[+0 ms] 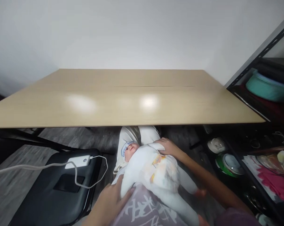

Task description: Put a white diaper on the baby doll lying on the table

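Observation:
A baby doll (137,163) in a white suit lies on my lap, its head toward the table and its legs toward the lower right. A printed diaper (165,171) wraps its hips, and a white headband (123,150) with blue lettering circles its head. My left hand (112,196) grips the doll's near arm, thumb and fingers on either side. On the other arm, close to the table edge, my right hand (169,147) is closed with its fingers over the sleeve. Its fingertips are partly hidden.
A wooden table (132,106) spans the area before me, against a white wall. At left, a black stool (62,201) bears a white power bank (78,161), its cable and a dark phone (69,183). Shelves at right hold a teal basin (269,86) and a pink cloth (275,183).

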The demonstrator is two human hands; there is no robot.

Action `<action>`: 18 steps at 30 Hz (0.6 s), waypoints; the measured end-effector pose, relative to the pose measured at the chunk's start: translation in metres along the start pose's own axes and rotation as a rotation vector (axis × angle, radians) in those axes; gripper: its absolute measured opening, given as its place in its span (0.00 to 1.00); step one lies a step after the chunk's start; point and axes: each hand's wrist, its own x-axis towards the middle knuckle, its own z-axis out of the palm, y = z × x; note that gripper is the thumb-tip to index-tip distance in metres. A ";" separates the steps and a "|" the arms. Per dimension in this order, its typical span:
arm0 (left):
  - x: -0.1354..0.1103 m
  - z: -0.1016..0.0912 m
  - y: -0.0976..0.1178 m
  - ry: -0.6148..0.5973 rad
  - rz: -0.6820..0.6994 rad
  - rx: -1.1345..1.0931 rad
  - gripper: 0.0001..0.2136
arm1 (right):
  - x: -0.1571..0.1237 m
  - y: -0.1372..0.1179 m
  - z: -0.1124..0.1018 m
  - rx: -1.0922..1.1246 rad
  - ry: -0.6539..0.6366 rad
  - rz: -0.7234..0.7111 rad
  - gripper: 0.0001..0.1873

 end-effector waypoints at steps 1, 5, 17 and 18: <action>0.000 -0.003 0.000 0.010 -0.003 0.076 0.28 | -0.001 0.002 -0.001 0.031 0.034 -0.030 0.23; 0.006 -0.024 0.010 0.250 0.066 0.215 0.25 | -0.020 -0.011 -0.028 0.188 0.163 -0.073 0.14; 0.088 -0.039 0.090 0.053 0.724 -0.282 0.16 | -0.044 -0.055 -0.055 0.136 0.024 0.001 0.16; 0.089 -0.037 0.090 0.056 0.724 -0.301 0.14 | -0.044 -0.053 -0.054 0.135 0.033 -0.001 0.16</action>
